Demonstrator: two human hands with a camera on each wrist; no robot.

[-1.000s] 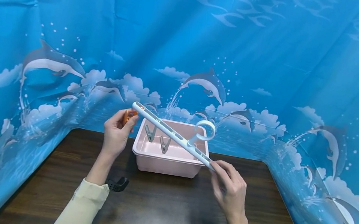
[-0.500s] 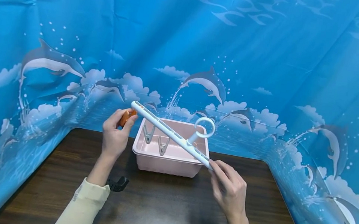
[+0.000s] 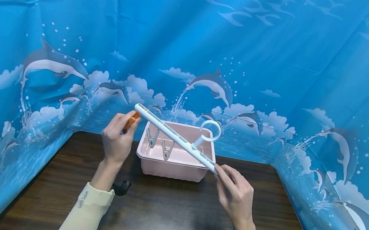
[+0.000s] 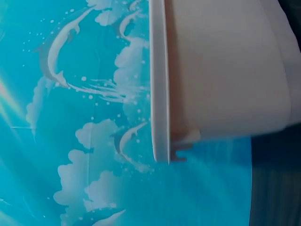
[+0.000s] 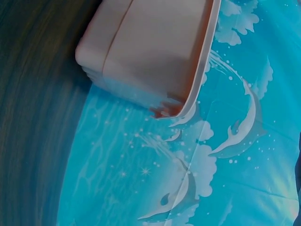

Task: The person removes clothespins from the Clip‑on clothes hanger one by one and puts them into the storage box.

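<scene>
A white clip hanger (image 3: 176, 137) with a round hook slants across the head view, its left end higher. My right hand (image 3: 235, 193) pinches its lower right end between thumb and fingers. At the upper left end, my left hand (image 3: 118, 137) pinches an orange clip (image 3: 132, 120), partly covered by the fingers and right at the bar. Just below the bar, a grey clip (image 3: 151, 138) and a second grey clip (image 3: 167, 150) hang, seen against the tub behind. Neither hand shows in the wrist views.
A pink plastic tub (image 3: 173, 171) stands on the dark wooden table (image 3: 171, 214) behind the hanger. Its side wall (image 4: 225, 70) fills much of the left wrist view. A blue dolphin-print curtain (image 3: 192, 54) surrounds the table's back and sides.
The hanger has shifted slightly left, and its grey clips with it. My left hand has turned a little around the orange clip, its wrist moving slightly. The right hand holds nearly still.
</scene>
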